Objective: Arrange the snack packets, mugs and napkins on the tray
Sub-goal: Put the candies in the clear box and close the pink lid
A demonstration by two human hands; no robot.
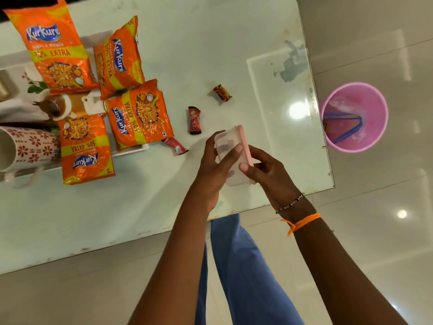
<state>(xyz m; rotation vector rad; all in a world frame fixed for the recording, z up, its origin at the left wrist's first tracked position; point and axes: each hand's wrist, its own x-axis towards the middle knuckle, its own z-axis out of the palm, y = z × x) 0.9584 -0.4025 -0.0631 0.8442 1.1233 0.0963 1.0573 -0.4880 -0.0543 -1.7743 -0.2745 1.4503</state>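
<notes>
A pale glass tabletop [187, 43] stands over a glossy tiled floor [375, 254], and a pink bucket [355, 117] sits on the floor off its right edge. Above the tabletop's near right part, both hands hold a small clear box [230, 158] with a pink lid along its far side. The left hand [216, 165] wraps it from the left, fingers curled over the top, while the right hand [269, 174] closes on it from the right with the thumb pressed to its face, so each grip is shut on the box. The right wrist wears a bead bracelet [290, 204] and an orange thread [301, 222]. At the left, a white tray [131, 150] carries four orange snack packets: one at the far end [51, 45], one beside it [118, 57], one lower [140, 116] and one [85, 148] hanging over the near rim. A mug [25, 148] with red flowers lies on its side at the tray's left, near a white napkin [21, 110] (only partly in view). Three small red sachets lie loose on the tabletop between tray and hands: one [175, 146] touching the tray's corner, one [194, 120] further right, one [222, 92] beyond that.
</notes>
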